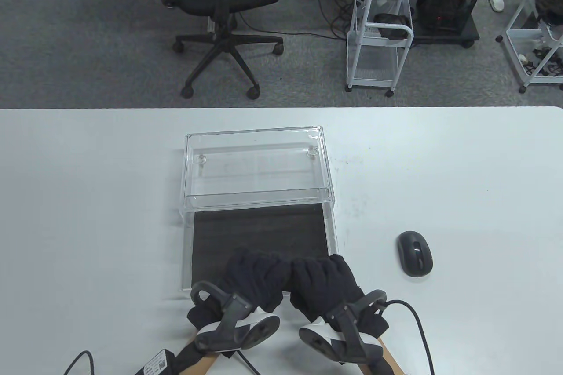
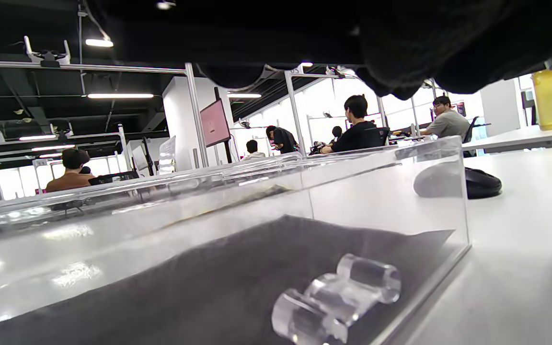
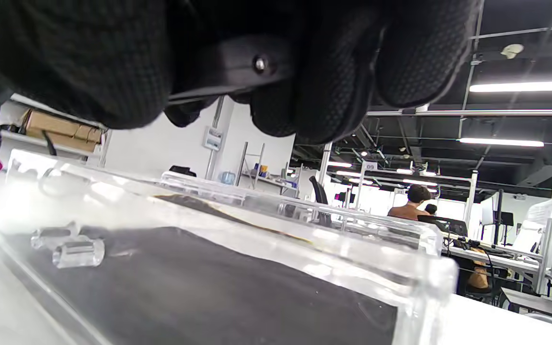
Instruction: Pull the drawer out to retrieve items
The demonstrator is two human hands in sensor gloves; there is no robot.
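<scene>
Two gloved hands, left hand (image 1: pixel 253 276) and right hand (image 1: pixel 325 280), sit side by side at the front edge of the drawer (image 1: pixel 259 234); it stands drawn out of the clear case (image 1: pixel 257 168) on the table (image 1: pixel 88 216); whether their fingers grip cannot be told; a mouse (image 1: pixel 414 254) lies well to the right.

Drawer (image 1: pixel 259 234) front edge hidden under hands (image 1: pixel 290 280).

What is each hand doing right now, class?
Left hand: over the front edge of the clear drawer; grip cannot be told.
Right hand: beside it at the same edge; grip cannot be told.
</scene>
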